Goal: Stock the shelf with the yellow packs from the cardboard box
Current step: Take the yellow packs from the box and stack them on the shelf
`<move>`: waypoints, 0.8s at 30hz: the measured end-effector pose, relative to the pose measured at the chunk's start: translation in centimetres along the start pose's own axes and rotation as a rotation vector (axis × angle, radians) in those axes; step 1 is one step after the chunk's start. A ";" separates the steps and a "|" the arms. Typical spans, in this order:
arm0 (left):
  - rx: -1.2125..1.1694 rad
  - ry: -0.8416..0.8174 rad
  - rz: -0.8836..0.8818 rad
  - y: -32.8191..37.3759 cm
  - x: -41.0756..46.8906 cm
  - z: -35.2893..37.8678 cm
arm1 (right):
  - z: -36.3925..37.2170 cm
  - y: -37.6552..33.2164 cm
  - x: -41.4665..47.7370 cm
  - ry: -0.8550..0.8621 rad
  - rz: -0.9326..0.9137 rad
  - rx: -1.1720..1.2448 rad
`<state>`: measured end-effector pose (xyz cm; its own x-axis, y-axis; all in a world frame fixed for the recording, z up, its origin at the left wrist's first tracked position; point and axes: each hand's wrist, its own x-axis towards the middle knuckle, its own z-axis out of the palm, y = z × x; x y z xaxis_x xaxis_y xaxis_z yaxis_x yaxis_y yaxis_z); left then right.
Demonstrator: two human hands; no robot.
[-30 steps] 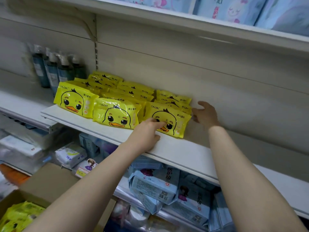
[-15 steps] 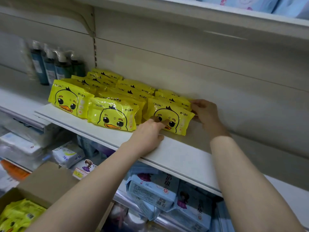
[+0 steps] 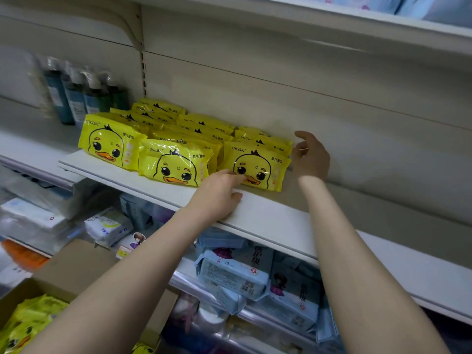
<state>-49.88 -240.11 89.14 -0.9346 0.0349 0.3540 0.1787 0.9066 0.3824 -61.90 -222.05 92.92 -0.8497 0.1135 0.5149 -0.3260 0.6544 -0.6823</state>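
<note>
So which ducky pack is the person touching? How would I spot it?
Find the white shelf with rows of yellow duck packs. Go to the rightmost row's front pack. It alone has the left hand touching its duck face.

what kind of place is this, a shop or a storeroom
Most likely a shop aisle being restocked. Identical yellow duck packs stand in rows on a white shelf, dark bottles line up to their left, and an open cardboard box at lower left holds more of the same packs.

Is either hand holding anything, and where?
Nothing is held. The left hand touches the rightmost yellow pack low on its front; the right hand is open beside it.
</note>
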 end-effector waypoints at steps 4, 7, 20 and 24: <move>-0.198 0.094 -0.021 -0.4 -1.8 -1.7 | -0.2 -1.9 -3.8 0.075 -0.051 -0.026; -0.314 0.154 -0.017 -1.0 -3.7 -3.1 | -0.2 -3.5 -6.9 0.069 -0.069 -0.030; -0.378 0.166 -0.137 -11.4 -16.1 -7.3 | 7.6 -11.9 -24.0 -0.152 -0.198 0.077; -0.379 0.156 -0.206 -15.4 -20.5 -7.8 | 11.4 -13.2 -29.5 -0.245 -0.251 0.099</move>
<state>-31.04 -258.10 82.68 -0.9101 -0.2204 0.3508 0.1206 0.6692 0.7333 -37.21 -242.57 80.82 -0.8081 -0.2319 0.5414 -0.5656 0.5620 -0.6035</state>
